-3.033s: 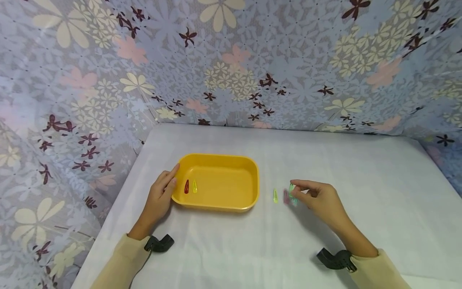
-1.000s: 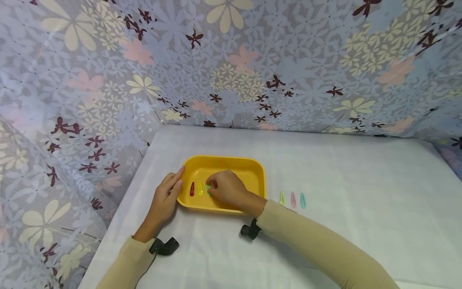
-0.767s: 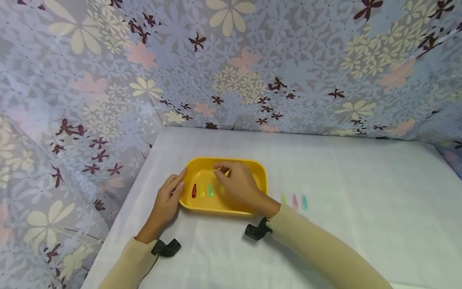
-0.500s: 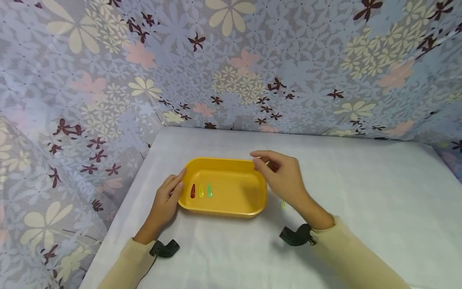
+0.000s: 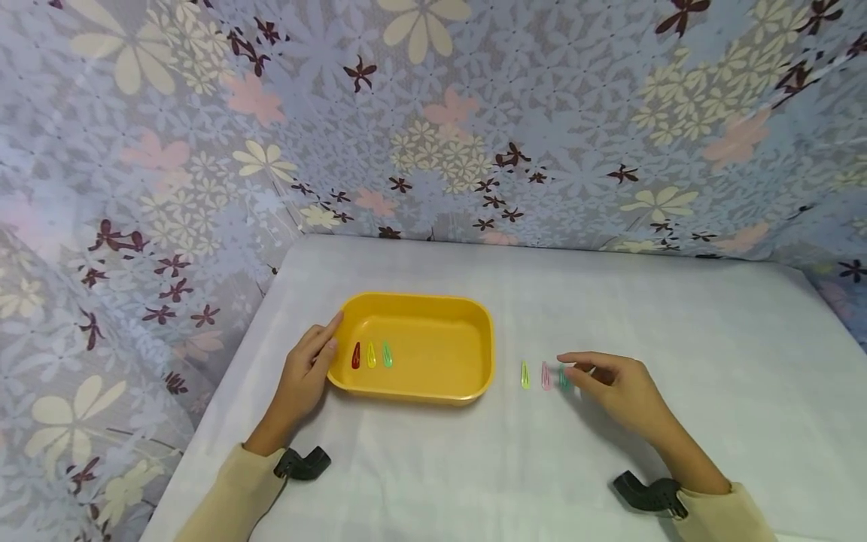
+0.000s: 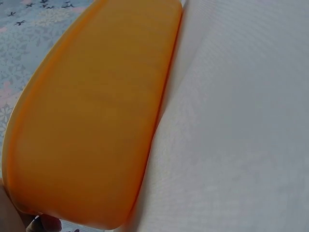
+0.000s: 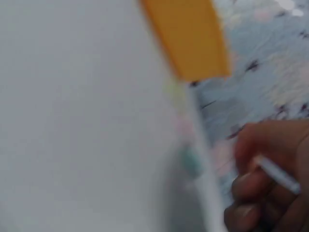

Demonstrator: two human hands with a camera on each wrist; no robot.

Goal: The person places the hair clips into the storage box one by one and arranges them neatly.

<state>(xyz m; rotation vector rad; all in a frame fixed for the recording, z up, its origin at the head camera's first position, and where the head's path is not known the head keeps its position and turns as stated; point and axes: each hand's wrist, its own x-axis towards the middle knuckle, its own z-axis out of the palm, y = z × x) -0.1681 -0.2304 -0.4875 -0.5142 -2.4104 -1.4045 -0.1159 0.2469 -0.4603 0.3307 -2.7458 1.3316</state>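
My left hand (image 5: 305,373) holds the left end of a yellow tray (image 5: 433,350), thumb and index finger at its rim. The tray's outer wall (image 6: 91,111) fills much of the left wrist view. Inside, a red hair clip (image 5: 356,355), a yellow hair clip (image 5: 371,354) and a green hair clip (image 5: 387,354) lie in a row. My right hand (image 5: 619,388) is over a teal hair clip (image 5: 564,376) on the table, thumb and index finger apart. Left of that clip lie a pink hair clip (image 5: 546,376) and a lime hair clip (image 5: 524,374). The right wrist view is blurred.
A white cloth (image 5: 433,474) covers the table. Flower-patterned fabric (image 5: 433,113) rises behind it and along its left side. Each wrist carries a black camera mount, one on the left (image 5: 302,463) and one on the right (image 5: 650,494).
The right hand brought the green hair clip into the tray, let it go beside the yellow one, then moved back right to the teal clip. The left hand stayed at the tray.
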